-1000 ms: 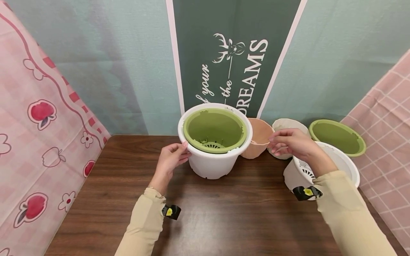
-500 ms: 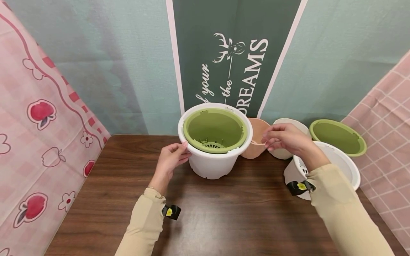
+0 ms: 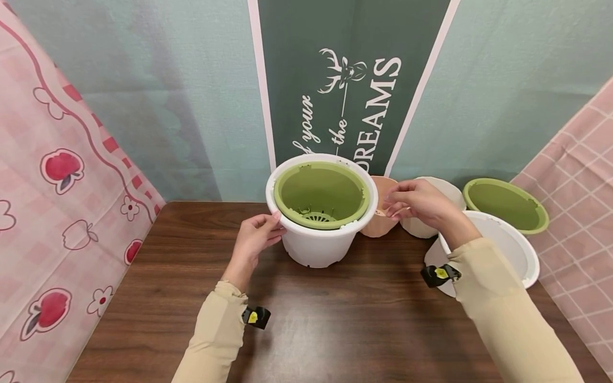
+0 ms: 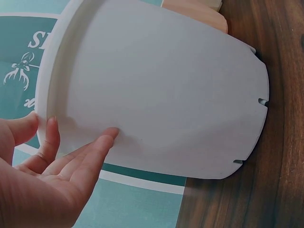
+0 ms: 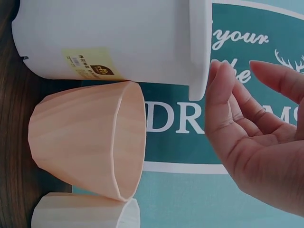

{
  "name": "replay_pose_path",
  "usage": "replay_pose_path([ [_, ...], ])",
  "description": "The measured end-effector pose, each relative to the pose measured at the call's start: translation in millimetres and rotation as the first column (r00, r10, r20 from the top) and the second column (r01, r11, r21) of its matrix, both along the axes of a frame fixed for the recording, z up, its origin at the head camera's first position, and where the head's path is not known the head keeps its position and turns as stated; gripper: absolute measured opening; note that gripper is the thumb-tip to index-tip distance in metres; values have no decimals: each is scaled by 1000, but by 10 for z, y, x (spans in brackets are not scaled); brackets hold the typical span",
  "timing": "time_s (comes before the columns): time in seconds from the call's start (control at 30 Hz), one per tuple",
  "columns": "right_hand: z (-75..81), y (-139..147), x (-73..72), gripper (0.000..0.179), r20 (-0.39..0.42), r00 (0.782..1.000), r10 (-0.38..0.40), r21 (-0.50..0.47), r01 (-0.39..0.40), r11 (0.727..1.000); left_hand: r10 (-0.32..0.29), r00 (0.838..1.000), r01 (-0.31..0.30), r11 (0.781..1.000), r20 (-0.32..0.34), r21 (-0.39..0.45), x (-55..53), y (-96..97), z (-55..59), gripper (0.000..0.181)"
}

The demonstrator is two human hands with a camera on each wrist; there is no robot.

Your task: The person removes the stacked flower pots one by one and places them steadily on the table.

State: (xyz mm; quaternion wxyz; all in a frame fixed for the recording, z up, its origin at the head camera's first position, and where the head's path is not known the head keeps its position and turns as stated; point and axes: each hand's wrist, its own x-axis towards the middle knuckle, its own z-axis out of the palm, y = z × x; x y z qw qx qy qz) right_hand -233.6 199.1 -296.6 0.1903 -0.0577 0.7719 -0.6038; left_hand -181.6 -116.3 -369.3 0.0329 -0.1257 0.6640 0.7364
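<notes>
A large white flower pot (image 3: 318,250) stands upright on the wooden table, with a green pot (image 3: 320,186) nested inside it. My left hand (image 3: 256,236) pinches the white rim at its left side, the thumb on the rim and a finger under it in the left wrist view. The other fingers of that hand spread along the pot's wall. My right hand (image 3: 421,202) hovers over the peach pot (image 3: 375,229), holding nothing, its fingers loosely bent. In the right wrist view those fingers are close to the white rim; whether they touch it I cannot tell.
Right of the peach pot stands a cream pot (image 3: 417,229). Another white pot (image 3: 512,247) tilts under my right forearm, partly hidden, with a second green pot (image 3: 503,205) behind it. Cloth curtains hang at the table's (image 3: 330,319) back and sides.
My right hand has moved left, from near the cream pot to over the peach pot, towards the nested pots. The left hand and the pots have stayed in place.
</notes>
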Motion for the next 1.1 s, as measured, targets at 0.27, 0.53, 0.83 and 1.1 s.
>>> replay_pose_path([
  [0.27,27,-82,-38,17,5,1000,9,38,-9,999,-1,1000,1,1000,6,-1,-1,1,4,27],
  [0.53,45,-140,-78,17,32,999,-8,60,6,998,-9,1000,10,1000,5,-6,7,-9,14,27],
  [0.83,51,-226,-97,17,35,999,7,43,-8,999,-11,1000,11,1000,1,1,4,-5,11,26],
  [1.1,49,-202,-127,26,-57,992,117,51,-114,992,-9,1000,9,1000,3,4,-10,-4,-10,27],
])
